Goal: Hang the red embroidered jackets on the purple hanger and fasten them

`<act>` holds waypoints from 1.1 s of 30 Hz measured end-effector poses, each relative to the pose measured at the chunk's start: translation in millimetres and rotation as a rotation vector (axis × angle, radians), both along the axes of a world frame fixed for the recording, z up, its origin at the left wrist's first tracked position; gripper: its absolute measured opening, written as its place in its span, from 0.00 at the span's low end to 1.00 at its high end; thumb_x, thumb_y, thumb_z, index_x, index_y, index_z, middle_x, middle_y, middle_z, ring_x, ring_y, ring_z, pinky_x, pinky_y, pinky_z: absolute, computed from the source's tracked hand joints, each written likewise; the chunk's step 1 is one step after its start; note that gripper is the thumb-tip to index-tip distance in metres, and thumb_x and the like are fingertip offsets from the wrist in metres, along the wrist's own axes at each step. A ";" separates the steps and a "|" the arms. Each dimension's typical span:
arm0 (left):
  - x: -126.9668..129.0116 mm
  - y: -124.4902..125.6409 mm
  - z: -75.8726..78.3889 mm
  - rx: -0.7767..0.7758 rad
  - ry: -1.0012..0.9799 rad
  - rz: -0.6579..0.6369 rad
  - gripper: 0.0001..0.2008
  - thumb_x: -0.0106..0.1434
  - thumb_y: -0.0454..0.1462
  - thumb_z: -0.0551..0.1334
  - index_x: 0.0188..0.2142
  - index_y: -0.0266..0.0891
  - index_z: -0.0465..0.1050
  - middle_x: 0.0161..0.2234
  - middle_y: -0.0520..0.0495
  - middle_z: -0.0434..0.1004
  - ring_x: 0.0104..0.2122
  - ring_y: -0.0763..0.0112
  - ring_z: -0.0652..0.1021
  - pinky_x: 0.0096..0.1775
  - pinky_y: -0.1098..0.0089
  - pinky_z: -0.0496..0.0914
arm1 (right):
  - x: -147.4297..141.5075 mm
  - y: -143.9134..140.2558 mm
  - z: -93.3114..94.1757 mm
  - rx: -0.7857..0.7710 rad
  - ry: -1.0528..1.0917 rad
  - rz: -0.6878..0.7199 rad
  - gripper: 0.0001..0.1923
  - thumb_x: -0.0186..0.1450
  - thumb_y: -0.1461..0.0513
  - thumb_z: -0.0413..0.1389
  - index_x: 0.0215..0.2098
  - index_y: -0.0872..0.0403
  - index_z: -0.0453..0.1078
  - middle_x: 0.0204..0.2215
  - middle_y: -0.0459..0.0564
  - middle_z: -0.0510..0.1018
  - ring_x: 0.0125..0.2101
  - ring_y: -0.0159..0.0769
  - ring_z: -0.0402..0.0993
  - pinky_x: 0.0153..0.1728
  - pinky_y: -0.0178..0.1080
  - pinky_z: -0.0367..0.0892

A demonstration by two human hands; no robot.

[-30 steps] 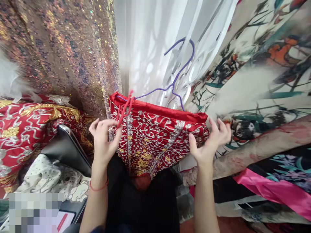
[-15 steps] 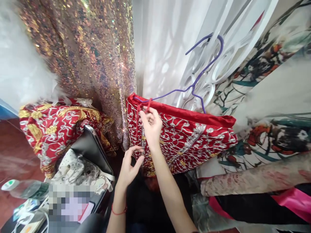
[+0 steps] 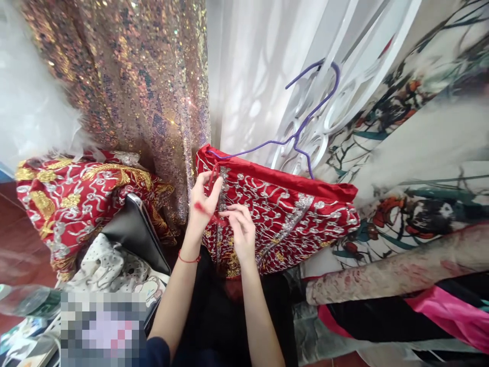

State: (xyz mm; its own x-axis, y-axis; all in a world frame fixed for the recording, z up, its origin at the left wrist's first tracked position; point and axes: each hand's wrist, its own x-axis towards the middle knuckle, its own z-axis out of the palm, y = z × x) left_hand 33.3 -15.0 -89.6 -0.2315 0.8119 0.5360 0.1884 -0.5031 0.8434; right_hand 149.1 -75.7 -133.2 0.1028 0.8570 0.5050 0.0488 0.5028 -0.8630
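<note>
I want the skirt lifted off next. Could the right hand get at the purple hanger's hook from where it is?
Probably yes. The right hand is pinching at the red embroidered skirt, and the purple hanger hooks on the white grille above, with nothing visible between.

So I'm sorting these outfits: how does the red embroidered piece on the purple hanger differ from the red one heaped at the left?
The hung red garment is draped flat over the purple hanger; the heaped red garment lies bunched up, off any hanger. The hung one's stitching looks mostly silver; the heaped one shows bolder gold motifs. Both hands, left hand and right hand, work at the hung one's red cord; nothing touches the heap. Both are red with metallic embroidery.
</note>
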 end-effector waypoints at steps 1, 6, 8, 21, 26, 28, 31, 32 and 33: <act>1.5 -2.8 0.0 0.005 -0.005 0.005 0.11 0.66 0.45 0.62 0.42 0.41 0.72 0.42 0.45 0.79 0.44 0.68 0.79 0.51 0.67 0.70 | 0.7 1.3 0.1 0.027 -0.044 -0.035 0.14 0.70 0.57 0.51 0.36 0.50 0.79 0.45 0.52 0.73 0.48 0.39 0.72 0.48 0.43 0.69; 0.0 -21.5 -9.6 -0.028 -0.019 -0.027 0.14 0.71 0.45 0.55 0.37 0.40 0.73 0.34 0.48 0.80 0.34 0.70 0.77 0.41 0.70 0.70 | -7.3 13.8 6.0 0.048 -0.070 -0.038 0.13 0.70 0.58 0.52 0.50 0.51 0.71 0.50 0.54 0.75 0.51 0.38 0.72 0.49 0.42 0.70; -4.2 -24.1 -12.6 -0.021 0.043 -0.007 0.14 0.71 0.46 0.55 0.38 0.40 0.75 0.36 0.47 0.80 0.35 0.69 0.77 0.41 0.70 0.70 | -15.0 20.1 8.0 0.020 -0.008 0.032 0.15 0.69 0.57 0.54 0.53 0.51 0.67 0.51 0.54 0.76 0.51 0.37 0.73 0.52 0.42 0.69; -21.2 -61.3 -29.0 -0.209 -0.105 0.027 0.22 0.66 0.52 0.60 0.24 0.40 0.75 0.21 0.51 0.68 0.25 0.71 0.70 0.34 0.70 0.67 | -40.0 13.1 -25.2 -0.085 0.045 0.000 0.12 0.71 0.57 0.51 0.47 0.52 0.73 0.41 0.52 0.81 0.40 0.36 0.79 0.44 0.39 0.74; -5.3 -83.0 -51.2 -0.336 -0.253 0.018 0.20 0.63 0.51 0.65 0.22 0.40 0.75 0.24 0.50 0.74 0.28 0.70 0.72 0.36 0.70 0.69 | -35.5 -25.6 -39.4 -0.106 0.002 -0.045 0.15 0.73 0.60 0.49 0.50 0.52 0.76 0.45 0.54 0.82 0.44 0.37 0.79 0.46 0.40 0.75; 3.4 -83.8 -58.8 -0.382 -0.392 -0.001 0.21 0.60 0.52 0.67 0.21 0.39 0.72 0.22 0.52 0.69 0.23 0.75 0.67 0.29 0.72 0.65 | -33.3 -36.3 -40.2 -0.091 -0.015 -0.069 0.15 0.72 0.61 0.49 0.49 0.52 0.77 0.43 0.55 0.82 0.43 0.38 0.80 0.45 0.40 0.75; 11.5 -80.3 -63.7 -0.401 -0.569 -0.011 0.22 0.54 0.53 0.72 0.22 0.38 0.69 0.19 0.57 0.60 0.19 0.81 0.58 0.22 0.75 0.56 | -28.8 -41.9 -36.8 -0.070 -0.077 -0.116 0.14 0.72 0.61 0.50 0.48 0.50 0.78 0.40 0.54 0.82 0.40 0.39 0.80 0.43 0.41 0.76; 11.9 -78.9 -63.8 -0.392 -0.607 -0.009 0.22 0.52 0.52 0.73 0.24 0.39 0.69 0.18 0.59 0.58 0.19 0.81 0.56 0.21 0.76 0.54 | -26.5 -42.1 -35.0 -0.070 -0.103 -0.120 0.14 0.72 0.61 0.50 0.47 0.50 0.78 0.39 0.53 0.83 0.38 0.38 0.80 0.42 0.40 0.76; 11.1 -77.7 -63.5 -0.387 -0.628 -0.012 0.21 0.50 0.51 0.74 0.27 0.39 0.71 0.18 0.60 0.56 0.18 0.82 0.55 0.21 0.76 0.53 | -23.9 -42.3 -33.2 -0.069 -0.131 -0.115 0.13 0.71 0.61 0.51 0.45 0.50 0.78 0.37 0.52 0.83 0.36 0.38 0.80 0.39 0.39 0.75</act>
